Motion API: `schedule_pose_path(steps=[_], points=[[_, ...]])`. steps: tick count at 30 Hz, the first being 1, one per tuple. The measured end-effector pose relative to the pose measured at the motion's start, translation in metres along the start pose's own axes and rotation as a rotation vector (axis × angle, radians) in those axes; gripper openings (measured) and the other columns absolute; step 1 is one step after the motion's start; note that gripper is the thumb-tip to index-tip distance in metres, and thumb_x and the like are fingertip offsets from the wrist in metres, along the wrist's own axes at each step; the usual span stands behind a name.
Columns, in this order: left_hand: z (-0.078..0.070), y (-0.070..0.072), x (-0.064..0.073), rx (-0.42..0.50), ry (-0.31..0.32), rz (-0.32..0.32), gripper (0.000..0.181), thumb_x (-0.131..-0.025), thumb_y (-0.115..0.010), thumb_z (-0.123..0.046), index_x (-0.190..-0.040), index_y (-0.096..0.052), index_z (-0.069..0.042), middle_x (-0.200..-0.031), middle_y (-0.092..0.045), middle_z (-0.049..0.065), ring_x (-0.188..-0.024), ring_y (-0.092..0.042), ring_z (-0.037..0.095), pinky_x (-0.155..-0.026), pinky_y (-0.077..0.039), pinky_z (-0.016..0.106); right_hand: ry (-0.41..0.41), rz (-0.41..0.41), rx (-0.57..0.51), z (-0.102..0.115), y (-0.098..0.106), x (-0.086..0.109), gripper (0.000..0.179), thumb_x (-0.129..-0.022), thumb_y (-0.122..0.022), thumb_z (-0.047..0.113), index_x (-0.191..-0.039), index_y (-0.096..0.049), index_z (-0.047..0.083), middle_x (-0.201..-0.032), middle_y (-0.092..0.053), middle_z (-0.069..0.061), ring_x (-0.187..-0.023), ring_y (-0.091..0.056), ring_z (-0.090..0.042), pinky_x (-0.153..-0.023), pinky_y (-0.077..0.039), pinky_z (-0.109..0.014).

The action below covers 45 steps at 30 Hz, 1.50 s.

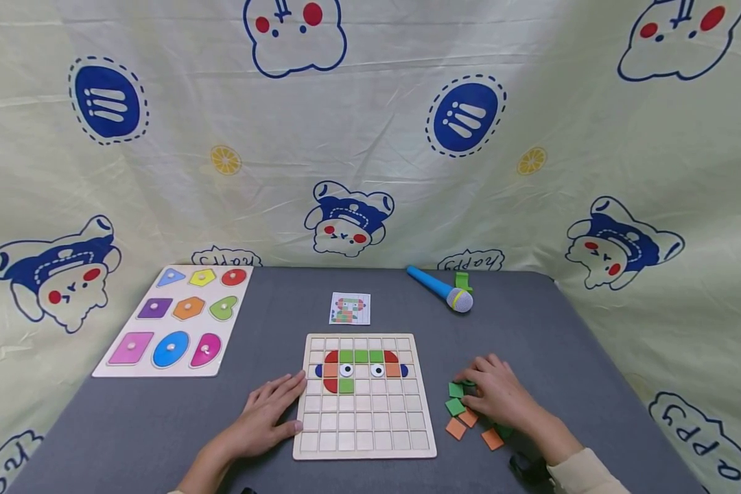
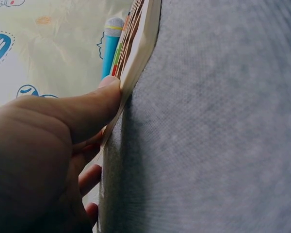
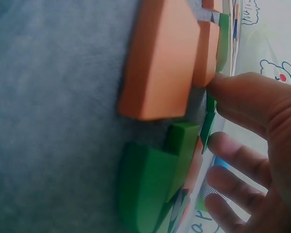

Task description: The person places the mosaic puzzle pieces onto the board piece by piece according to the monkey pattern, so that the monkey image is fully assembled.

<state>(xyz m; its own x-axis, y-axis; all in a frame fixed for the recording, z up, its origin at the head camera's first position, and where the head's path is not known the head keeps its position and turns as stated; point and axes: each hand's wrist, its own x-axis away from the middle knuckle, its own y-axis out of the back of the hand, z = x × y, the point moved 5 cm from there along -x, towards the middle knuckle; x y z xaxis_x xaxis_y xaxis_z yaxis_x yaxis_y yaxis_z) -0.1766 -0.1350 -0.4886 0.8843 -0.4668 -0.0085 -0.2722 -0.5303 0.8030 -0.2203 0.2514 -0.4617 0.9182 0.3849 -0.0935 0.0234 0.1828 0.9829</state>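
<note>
My left hand lies at the left edge of a wooden grid board, with its fingertips and thumb touching the rim. In the left wrist view the thumb presses that edge. Red, green, orange and blue tiles and two eye tiles fill part of the upper grid. My right hand is over a loose pile right of the board, fingers spread around green tiles and orange tiles. Its thumb and fingertips are close to a green tile; the hand partly hides the pile.
A small picture card lies behind the board. At the back right is a blue toy microphone beside a green piece. A shape puzzle board occupies the left. A black object lies near the right wrist.
</note>
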Motion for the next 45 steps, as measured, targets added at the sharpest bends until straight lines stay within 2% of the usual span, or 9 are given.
schedule_pose_path(steps=[16, 24, 32, 45], points=[[0.001, -0.001, 0.0, 0.004, 0.005, 0.003, 0.068, -0.088, -0.062, -0.035, -0.146, -0.036, -0.01, -0.155, -0.032, 0.006, -0.14, -0.026, 0.036, -0.104, -0.017, 0.064, 0.014, -0.011, -0.012, -0.002, -0.003, 0.001, 0.02, -0.074, -0.079, 0.025, -0.092, -0.072, 0.022, -0.083, -0.049, 0.008, -0.077, -0.032, -0.01, -0.068, -0.023, -0.029], [0.001, -0.001, 0.0, -0.006, -0.005, -0.009, 0.068, -0.088, -0.062, -0.035, -0.145, -0.037, -0.01, -0.154, -0.032, 0.006, -0.14, -0.027, 0.036, -0.103, -0.018, 0.064, 0.024, -0.037, -0.015, 0.002, 0.003, 0.0, 0.019, -0.074, -0.078, 0.025, -0.092, -0.072, 0.021, -0.083, -0.049, 0.008, -0.077, -0.032, -0.01, -0.069, -0.024, -0.029], [0.002, -0.001, 0.0, -0.002, -0.002, -0.006, 0.068, -0.088, -0.062, -0.035, -0.146, -0.036, -0.01, -0.154, -0.032, 0.005, -0.14, -0.027, 0.036, -0.103, -0.018, 0.063, 0.076, -0.042, -0.036, 0.024, 0.011, -0.009, 0.022, -0.075, -0.078, 0.028, -0.095, -0.073, 0.023, -0.084, -0.05, 0.008, -0.08, -0.034, -0.009, -0.073, -0.027, -0.031], [0.0, 0.0, 0.0, -0.002, -0.009, -0.012, 0.068, -0.088, -0.062, -0.034, -0.145, -0.036, -0.009, -0.154, -0.033, 0.007, -0.14, -0.027, 0.036, -0.103, -0.018, 0.063, 0.218, -0.073, -0.041, 0.073, 0.003, -0.03, 0.021, -0.076, -0.077, 0.027, -0.096, -0.073, 0.022, -0.086, -0.052, 0.007, -0.083, -0.035, -0.008, -0.074, -0.031, -0.031]])
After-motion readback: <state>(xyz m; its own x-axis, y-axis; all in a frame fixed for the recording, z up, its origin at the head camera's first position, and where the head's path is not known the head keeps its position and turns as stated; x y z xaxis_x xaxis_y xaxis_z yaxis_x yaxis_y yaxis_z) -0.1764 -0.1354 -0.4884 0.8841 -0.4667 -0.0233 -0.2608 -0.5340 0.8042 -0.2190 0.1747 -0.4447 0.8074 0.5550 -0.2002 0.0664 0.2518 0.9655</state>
